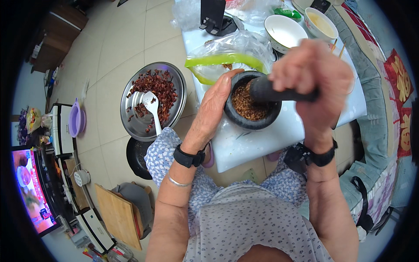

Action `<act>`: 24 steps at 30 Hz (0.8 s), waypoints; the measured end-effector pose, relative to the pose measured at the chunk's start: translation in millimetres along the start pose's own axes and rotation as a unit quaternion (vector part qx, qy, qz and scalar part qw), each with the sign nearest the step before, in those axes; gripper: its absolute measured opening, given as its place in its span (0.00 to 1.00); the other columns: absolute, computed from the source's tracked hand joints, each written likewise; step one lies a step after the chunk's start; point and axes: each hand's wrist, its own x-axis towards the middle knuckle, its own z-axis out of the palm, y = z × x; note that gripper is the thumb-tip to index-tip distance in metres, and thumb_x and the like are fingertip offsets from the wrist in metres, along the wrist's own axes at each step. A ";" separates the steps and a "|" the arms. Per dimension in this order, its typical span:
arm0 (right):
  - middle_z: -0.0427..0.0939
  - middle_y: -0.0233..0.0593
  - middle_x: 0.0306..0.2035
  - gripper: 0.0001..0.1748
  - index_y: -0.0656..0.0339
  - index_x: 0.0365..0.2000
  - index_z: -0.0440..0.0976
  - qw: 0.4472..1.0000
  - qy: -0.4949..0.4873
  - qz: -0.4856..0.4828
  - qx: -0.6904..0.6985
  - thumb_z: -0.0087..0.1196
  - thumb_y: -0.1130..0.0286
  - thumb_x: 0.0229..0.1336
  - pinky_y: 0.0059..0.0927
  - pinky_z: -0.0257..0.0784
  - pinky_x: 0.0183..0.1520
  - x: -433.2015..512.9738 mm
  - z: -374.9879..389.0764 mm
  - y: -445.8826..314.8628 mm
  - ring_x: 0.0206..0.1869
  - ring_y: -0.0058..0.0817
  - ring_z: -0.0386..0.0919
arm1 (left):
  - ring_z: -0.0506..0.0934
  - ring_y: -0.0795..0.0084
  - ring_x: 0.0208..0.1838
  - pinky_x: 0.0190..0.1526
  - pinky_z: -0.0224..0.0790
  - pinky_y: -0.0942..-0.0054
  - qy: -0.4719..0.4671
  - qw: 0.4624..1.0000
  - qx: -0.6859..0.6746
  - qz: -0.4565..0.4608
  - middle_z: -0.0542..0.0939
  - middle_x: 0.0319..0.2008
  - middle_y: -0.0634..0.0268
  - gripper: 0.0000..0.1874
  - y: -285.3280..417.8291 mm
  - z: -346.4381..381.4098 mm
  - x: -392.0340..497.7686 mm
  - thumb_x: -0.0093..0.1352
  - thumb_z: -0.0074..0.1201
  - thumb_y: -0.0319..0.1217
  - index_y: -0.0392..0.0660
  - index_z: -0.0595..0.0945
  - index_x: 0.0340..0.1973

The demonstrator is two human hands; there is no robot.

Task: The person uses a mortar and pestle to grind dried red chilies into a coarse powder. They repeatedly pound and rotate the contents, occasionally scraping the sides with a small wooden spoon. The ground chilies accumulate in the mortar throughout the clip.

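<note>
My right hand [316, 70], slightly blurred, is closed around a dark stone pestle [262, 90]. The pestle leans into a dark grey stone mortar [252, 125], its lower end over the coarse brown crushed bits [245, 109] inside. My left hand [214, 103] braces the mortar's left side, with fingers along the rim. Just behind the mortar lies a clear plastic bag with a green zip edge [226, 60], and some brown bits show at its mouth. All of these are on a table with a pale blue cover [242, 147].
Left of the table, a steel tray [131, 122] holds dark red dried pieces [154, 83] and a white spoon [151, 103]. A black pan [136, 160] sits below it. Toward the back are a white bowl [284, 29], a bowl of yellowish liquid [320, 26] and a black phone stand [212, 18].
</note>
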 end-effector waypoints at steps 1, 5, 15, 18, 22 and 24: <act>0.69 0.37 0.18 0.26 0.63 0.14 0.64 0.999 -0.017 -0.013 0.027 0.38 0.64 0.69 0.30 0.70 0.27 -1.4 -3.1 -3.3 0.20 0.25 0.71 | 0.71 0.69 0.59 0.64 0.57 0.71 0.001 1.000 0.006 0.002 0.74 0.55 0.56 0.29 0.0 0.2 -0.2 0.78 0.30 0.48 0.37 0.71 0.59; 0.71 0.41 0.20 0.26 0.63 0.14 0.63 0.985 -0.101 0.047 -0.134 0.35 0.64 0.70 0.34 0.71 0.29 -6.5 -1.2 3.0 0.20 0.29 0.72 | 0.71 0.68 0.59 0.64 0.57 0.71 0.001 1.000 -0.004 -0.011 0.74 0.56 0.56 0.29 3.4 -0.2 -0.6 0.78 0.31 0.49 0.37 0.71 0.59; 0.71 0.34 0.14 0.23 0.66 0.11 0.68 0.994 -0.067 0.013 -0.080 0.47 0.73 0.63 0.24 0.63 0.23 -2.2 11.6 -0.3 0.17 0.19 0.67 | 0.71 0.68 0.59 0.63 0.57 0.71 0.006 1.000 -0.001 0.002 0.75 0.55 0.55 0.29 1.0 -0.9 0.0 0.77 0.31 0.49 0.37 0.72 0.58; 0.71 0.31 0.13 0.22 0.67 0.10 0.68 0.992 0.001 0.109 -0.064 0.52 0.77 0.61 0.21 0.60 0.21 -2.7 17.0 9.2 0.16 0.16 0.66 | 0.71 0.68 0.59 0.63 0.57 0.71 0.002 1.000 -0.001 -0.005 0.75 0.55 0.55 0.29 1.6 -1.9 0.5 0.77 0.31 0.49 0.37 0.72 0.58; 0.69 0.34 0.13 0.22 0.67 0.12 0.68 0.999 0.026 -0.016 0.023 0.48 0.74 0.64 0.24 0.65 0.22 -3.5 12.4 4.0 0.16 0.20 0.68 | 0.71 0.68 0.59 0.64 0.57 0.70 0.006 1.000 -0.026 -0.004 0.75 0.55 0.55 0.29 1.3 -0.8 0.2 0.77 0.31 0.49 0.37 0.72 0.58; 0.68 0.37 0.15 0.24 0.65 0.13 0.65 0.999 -0.035 -0.038 0.003 0.42 0.68 0.66 0.28 0.68 0.24 -4.4 10.7 -2.1 0.18 0.23 0.69 | 0.71 0.68 0.59 0.63 0.58 0.70 0.006 1.000 -0.020 -0.004 0.74 0.55 0.56 0.29 1.5 -0.6 -0.5 0.77 0.31 0.49 0.37 0.72 0.58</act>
